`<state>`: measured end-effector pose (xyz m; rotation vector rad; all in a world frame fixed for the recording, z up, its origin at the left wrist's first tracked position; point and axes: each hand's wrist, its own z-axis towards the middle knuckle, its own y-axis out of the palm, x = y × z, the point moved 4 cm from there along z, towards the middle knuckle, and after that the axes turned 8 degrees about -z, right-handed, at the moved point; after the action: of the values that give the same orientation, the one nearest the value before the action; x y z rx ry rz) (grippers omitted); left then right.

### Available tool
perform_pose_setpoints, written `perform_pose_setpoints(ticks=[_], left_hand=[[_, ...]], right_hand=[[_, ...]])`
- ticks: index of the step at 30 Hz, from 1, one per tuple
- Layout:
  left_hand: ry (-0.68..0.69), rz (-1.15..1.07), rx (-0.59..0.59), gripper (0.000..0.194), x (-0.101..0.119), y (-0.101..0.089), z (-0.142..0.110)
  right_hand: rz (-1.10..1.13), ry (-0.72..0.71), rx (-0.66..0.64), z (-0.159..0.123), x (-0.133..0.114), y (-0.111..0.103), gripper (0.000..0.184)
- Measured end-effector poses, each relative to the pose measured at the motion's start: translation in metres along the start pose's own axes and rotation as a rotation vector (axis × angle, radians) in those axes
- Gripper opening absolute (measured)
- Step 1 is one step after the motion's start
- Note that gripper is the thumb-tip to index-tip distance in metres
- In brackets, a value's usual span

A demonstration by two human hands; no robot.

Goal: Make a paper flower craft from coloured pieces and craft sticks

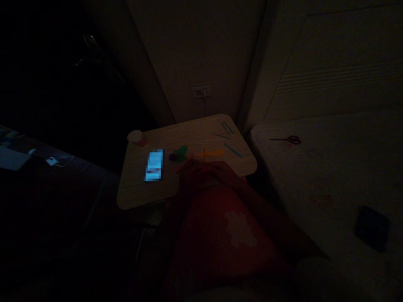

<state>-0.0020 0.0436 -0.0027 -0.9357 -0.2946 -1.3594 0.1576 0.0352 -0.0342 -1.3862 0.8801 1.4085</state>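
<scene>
The room is very dark. My left hand (190, 171) and my right hand (222, 171) meet over the near edge of a small wooden table (138, 193). Their fingers are curled together around a thin red stick (184, 165) that pokes out to the left. Just beyond my hands lie a green and purple shape (180, 154) and an orange shape (209, 154). Several teal sticks (227, 134) lie at the table's far right. A lit phone (154, 165) lies to the left of my hands.
A small pot with an orange base (137, 137) stands at the table's far left corner. Scissors (288, 139) and a dark square object (372, 227) lie on the pale surface to the right. A wall socket (201, 90) with a cable sits behind the table.
</scene>
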Motion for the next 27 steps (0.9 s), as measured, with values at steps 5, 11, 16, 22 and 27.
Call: perform_pose_setpoints(ticks=[5,11,16,22,27], left_hand=[[-0.045,-0.018,-0.014,0.031,0.004,0.000,0.001],[-0.081,-0.006,0.026,0.028,0.006,0.001,-0.001],[-0.198,-0.141,-0.079,0.022,0.001,0.009,-0.005],[-0.045,-0.048,-0.154,0.023,0.008,0.010,-0.003],[-0.044,-0.001,-0.125,0.025,0.007,0.008,-0.003]], right_hand=[[-0.012,0.016,0.052,-0.001,-0.004,0.000,0.042],[-0.120,-0.035,0.077,-0.005,-0.010,0.000,0.038],[-0.077,-0.026,0.079,-0.005,-0.002,-0.001,0.042],[0.036,0.030,0.067,-0.004,0.008,0.002,0.053],[-0.047,-0.034,0.042,-0.004,0.000,0.001,0.042]])
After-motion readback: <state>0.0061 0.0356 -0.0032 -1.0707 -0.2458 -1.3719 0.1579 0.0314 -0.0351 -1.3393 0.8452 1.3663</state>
